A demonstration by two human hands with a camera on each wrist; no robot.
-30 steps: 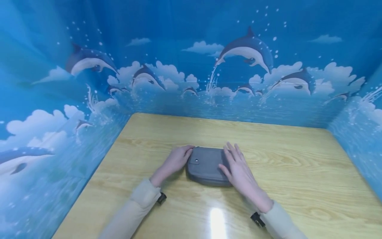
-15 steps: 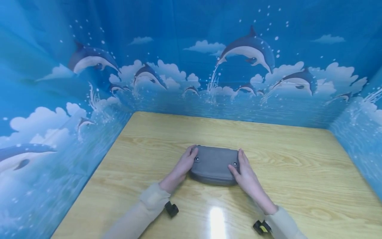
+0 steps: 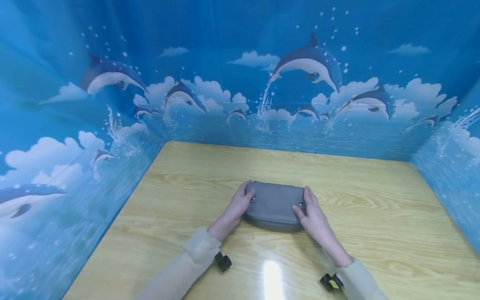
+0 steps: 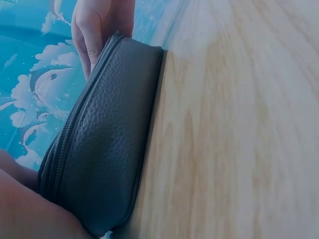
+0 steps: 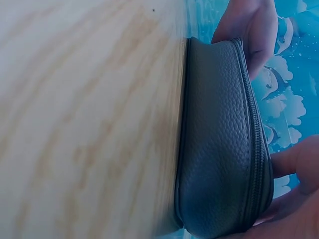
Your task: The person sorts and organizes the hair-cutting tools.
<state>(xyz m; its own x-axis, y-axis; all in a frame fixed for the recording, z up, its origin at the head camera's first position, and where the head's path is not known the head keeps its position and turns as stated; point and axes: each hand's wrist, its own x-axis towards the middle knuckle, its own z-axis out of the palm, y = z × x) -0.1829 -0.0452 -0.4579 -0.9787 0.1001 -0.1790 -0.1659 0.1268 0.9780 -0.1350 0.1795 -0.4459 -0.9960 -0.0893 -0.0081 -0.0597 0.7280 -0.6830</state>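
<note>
A grey leather-like zipped bag (image 3: pixel 277 203) lies flat on the wooden table, its top panel showing two round metal studs. The left hand (image 3: pixel 236 207) grips its left end, thumb on top near one stud. At the opposite end the right hand (image 3: pixel 316 221) holds on, with its thumb beside the other stud. Seen from the left wrist, the bag's pebbled front side (image 4: pixel 112 134) shows a zipper running along its upper edge. From the right wrist the same zipper (image 5: pixel 256 139) appears drawn shut. The fingers under and behind the ends are partly hidden.
The light wood-grain table (image 3: pixel 375 208) stretches around the bag on every side. A blue curtain with dolphins and clouds (image 3: pixel 225 62) stands behind and at both sides. Small black devices (image 3: pixel 223 261) sit at both wrists, and a bright reflection lies near the front.
The right hand, earlier lying spread over the bag's right part, has moved onto its right end and grips it. The bag has shifted slightly right, the left hand moving with it.
</note>
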